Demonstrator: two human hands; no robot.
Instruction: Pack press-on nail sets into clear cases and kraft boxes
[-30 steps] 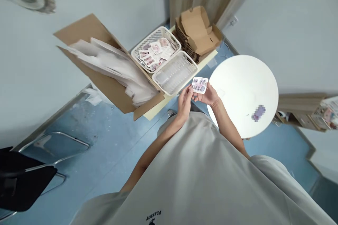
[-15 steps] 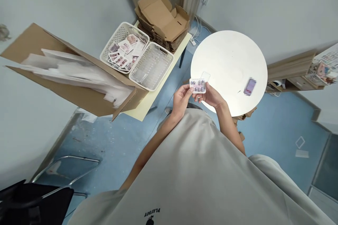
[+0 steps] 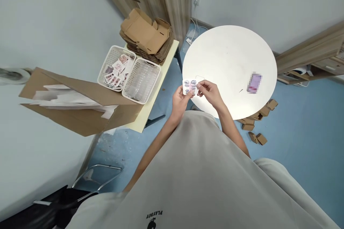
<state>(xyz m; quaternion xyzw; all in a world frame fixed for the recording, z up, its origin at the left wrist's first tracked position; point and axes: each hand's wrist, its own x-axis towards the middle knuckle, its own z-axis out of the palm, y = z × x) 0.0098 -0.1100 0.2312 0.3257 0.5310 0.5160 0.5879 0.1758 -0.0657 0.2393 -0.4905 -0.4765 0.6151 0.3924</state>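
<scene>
My left hand pinches a small white card of purple press-on nails by its lower edge. My right hand is closed on the card's right side, and a clear plastic piece shows just above its fingers. Both hands hover at the left rim of the round white table, in front of my grey shirt.
On the yellow side table stand a white basket of nail cards, a white basket of clear trays, flattened brown boxes and a big open carton of white sheets. A purple phone lies on the round table; small brown boxes litter the floor.
The view has swung to the right, so the baskets and carton sit further left. My hands have kept hold of the nail card, and my right fingers now pinch its right edge.
</scene>
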